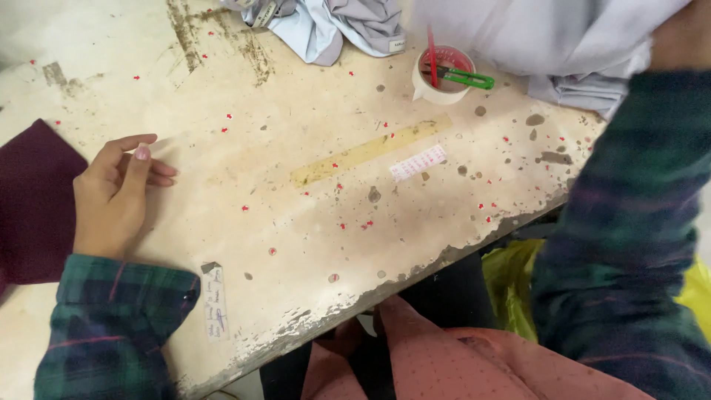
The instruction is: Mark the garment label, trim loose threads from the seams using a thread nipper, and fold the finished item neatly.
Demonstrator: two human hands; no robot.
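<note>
Maroon cloth (33,200) is lying at the worktop's (311,222) left edge, touching the left hand (111,196), which is resting loosely open, holding nothing. The right hand (681,33) is reaching into pale fabric (548,37); its grip cannot be told.

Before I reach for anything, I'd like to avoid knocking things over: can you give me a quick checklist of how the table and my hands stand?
1. Left hand empty, resting on table: ok.
2. Right hand visible: not ok, only the sleeve shows.
3. Snips and red pen sitting in the tape roll: ok.
4. Yellow ruler flat, unobstructed: ok.
5. Grey cloth apart from tape roll: ok.
</note>
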